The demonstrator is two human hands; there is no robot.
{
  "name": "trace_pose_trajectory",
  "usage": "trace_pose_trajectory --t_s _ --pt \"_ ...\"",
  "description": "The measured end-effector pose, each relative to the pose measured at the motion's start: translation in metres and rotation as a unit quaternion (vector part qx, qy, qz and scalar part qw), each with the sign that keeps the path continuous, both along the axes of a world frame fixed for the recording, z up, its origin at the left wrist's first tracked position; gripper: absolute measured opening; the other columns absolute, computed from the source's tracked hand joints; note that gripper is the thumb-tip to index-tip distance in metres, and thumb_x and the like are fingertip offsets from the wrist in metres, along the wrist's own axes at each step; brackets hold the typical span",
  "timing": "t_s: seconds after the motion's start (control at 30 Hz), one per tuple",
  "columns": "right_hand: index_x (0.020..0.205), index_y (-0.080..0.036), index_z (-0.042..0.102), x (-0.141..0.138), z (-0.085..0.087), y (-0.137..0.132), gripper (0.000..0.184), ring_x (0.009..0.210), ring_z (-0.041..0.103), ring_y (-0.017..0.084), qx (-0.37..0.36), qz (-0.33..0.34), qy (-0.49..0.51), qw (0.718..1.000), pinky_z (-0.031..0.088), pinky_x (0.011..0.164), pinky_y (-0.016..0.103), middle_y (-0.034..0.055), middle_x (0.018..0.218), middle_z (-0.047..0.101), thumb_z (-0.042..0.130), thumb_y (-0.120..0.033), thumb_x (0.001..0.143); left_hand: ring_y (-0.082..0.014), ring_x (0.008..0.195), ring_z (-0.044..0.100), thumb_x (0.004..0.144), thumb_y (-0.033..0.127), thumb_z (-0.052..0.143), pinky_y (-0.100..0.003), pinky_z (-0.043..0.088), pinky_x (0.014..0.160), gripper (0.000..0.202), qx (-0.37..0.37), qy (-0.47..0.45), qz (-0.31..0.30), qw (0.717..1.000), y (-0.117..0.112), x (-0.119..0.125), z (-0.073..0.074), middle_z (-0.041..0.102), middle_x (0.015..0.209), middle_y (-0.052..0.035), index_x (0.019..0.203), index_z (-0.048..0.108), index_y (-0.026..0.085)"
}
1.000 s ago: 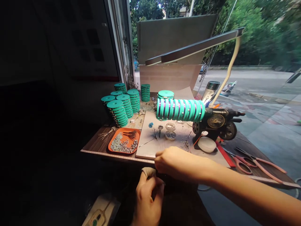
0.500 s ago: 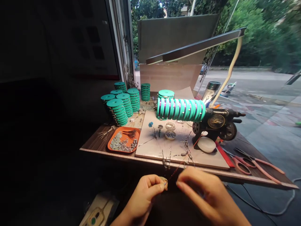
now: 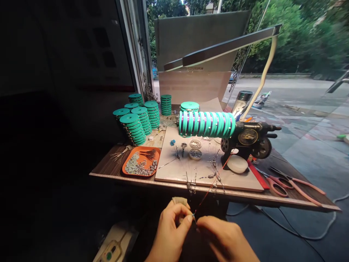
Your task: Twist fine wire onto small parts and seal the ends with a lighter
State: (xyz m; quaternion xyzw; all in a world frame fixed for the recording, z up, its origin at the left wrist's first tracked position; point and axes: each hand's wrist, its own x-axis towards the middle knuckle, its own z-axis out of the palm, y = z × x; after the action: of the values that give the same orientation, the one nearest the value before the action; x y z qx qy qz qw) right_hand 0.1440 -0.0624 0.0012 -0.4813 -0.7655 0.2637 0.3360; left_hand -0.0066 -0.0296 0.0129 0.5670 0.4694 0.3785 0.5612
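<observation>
1. Thin red line (image 3: 206, 193) hangs from the table (image 3: 300, 202) edge to the left hand (image 3: 170, 233), pinched shut between thumb and forefinger.
2. Right hand (image 3: 222, 238) — fingertips closed against the left's — perhaps grips the same end; too small to tell.
3. Teal spools (image 3: 205, 124) on the winder (image 3: 249, 140) look wound; metal pieces (image 3: 216, 174) lie loose on the board (image 3: 245, 182).
4. The 2 forearms are cut off.
</observation>
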Motion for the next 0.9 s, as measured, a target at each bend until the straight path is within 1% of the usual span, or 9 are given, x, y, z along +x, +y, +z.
trace_pose_trajectory --t_s 0.07,0.1,0.17,0.23,0.3,0.43,0.57,0.73,0.9 --pt "0.073 -0.013 0.062 0.006 0.018 0.008 0.034 0.052 0.053 0.016 0.221 0.055 -0.153 0.962 0.041 0.05 0.026 0.007 0.061 0.062 0.032 -0.009 0.088 -0.0197 0.072 0.052 0.074 0.027 0.056 -0.03 0.04 0.065 0.015 0.073 0.075 0.005 0.994 -0.003 0.0 0.003 0.053 0.075 -0.0058 0.064 0.06 0.016" --pt "0.072 -0.013 0.062 0.007 0.026 0.015 0.037 0.055 0.054 0.017 0.29 0.091 -0.19 0.933 0.043 0.055 0.029 0.0085 0.065 0.063 0.03 -0.007 0.088 -0.0198 0.071 0.051 0.075 0.026 0.054 -0.03 0.041 0.064 0.016 0.096 0.09 0.0 0.991 -0.005 0.0 0.005 0.053 0.074 -0.0059 0.065 0.06 0.016" --pt "0.073 -0.014 0.061 0.007 0.04 0.033 0.036 0.066 0.055 0.019 0.331 0.167 -0.215 0.903 0.045 0.068 0.034 0.0098 0.076 0.065 0.03 -0.007 0.089 -0.0197 0.071 0.051 0.076 0.025 0.052 -0.03 0.041 0.065 0.017 0.119 0.082 -0.01 0.989 -0.006 -0.001 0.006 0.052 0.074 -0.0059 0.065 0.061 0.016" --pt "0.078 -0.015 0.061 0.005 0.046 0.052 0.031 0.07 0.054 0.018 0.28 0.225 -0.208 0.91 0.043 0.072 0.032 0.0079 0.079 0.064 0.033 -0.013 0.091 -0.0197 0.073 0.05 0.076 0.026 0.055 -0.029 0.042 0.066 0.016 0.104 0.058 -0.002 0.993 -0.004 -0.003 0.007 0.051 0.074 -0.0054 0.066 0.062 0.016" --pt "0.078 -0.015 0.059 0.004 0.046 0.066 0.03 0.062 0.051 0.014 0.214 0.245 -0.197 0.925 0.042 0.063 0.026 0.0044 0.07 0.061 0.034 -0.019 0.092 -0.0195 0.075 0.049 0.075 0.03 0.058 -0.029 0.043 0.067 0.017 0.054 0.026 0.011 0.998 -0.001 -0.005 0.009 0.051 0.076 -0.0049 0.069 0.064 0.016" --pt "0.072 -0.016 0.055 0.006 0.038 0.074 0.032 0.052 0.043 0.011 0.109 0.232 -0.133 0.957 0.034 0.049 0.021 0.0 0.061 0.052 0.031 -0.024 0.093 -0.0171 0.071 0.049 0.07 0.037 0.064 -0.028 0.042 0.065 0.024 -0.068 -0.077 -0.022 0.994 0.008 -0.008 0.01 0.051 0.072 -0.0033 0.071 0.065 0.013" --pt "0.071 -0.018 0.051 0.005 0.033 0.07 0.026 0.052 0.039 0.01 0.009 0.209 -0.045 0.977 0.032 0.05 0.02 -0.002 0.061 0.047 0.035 -0.028 0.089 -0.0158 0.069 0.049 0.071 0.036 0.065 -0.027 0.04 0.064 0.024 -0.11 -0.119 -0.051 0.985 0.012 -0.006 0.008 0.052 0.069 -0.0028 0.07 0.064 0.012" --pt "0.071 -0.018 0.048 0.003 0.031 0.068 0.026 0.05 0.035 0.01 -0.028 0.14 -0.002 0.99 0.03 0.048 0.021 -0.0028 0.057 0.044 0.035 -0.031 0.088 -0.0181 0.072 0.052 0.077 0.027 0.055 -0.029 0.042 0.065 0.017 0.029 0.026 0.012 0.999 0.006 -0.002 0.006 0.051 0.074 -0.0042 0.067 0.061 0.014" --pt "0.069 -0.017 0.049 0.004 0.035 0.065 0.018 0.049 0.034 0.01 -0.077 0.072 0.022 0.994 0.029 0.048 0.022 -0.0047 0.053 0.04 0.043 -0.025 0.084 -0.0162 0.065 0.055 0.08 0.016 0.047 -0.025 0.044 0.055 0.015 0.205 0.17 0.024 0.963 0.0 0.004 0.0 0.052 0.078 -0.0058 0.071 0.059 0.017"
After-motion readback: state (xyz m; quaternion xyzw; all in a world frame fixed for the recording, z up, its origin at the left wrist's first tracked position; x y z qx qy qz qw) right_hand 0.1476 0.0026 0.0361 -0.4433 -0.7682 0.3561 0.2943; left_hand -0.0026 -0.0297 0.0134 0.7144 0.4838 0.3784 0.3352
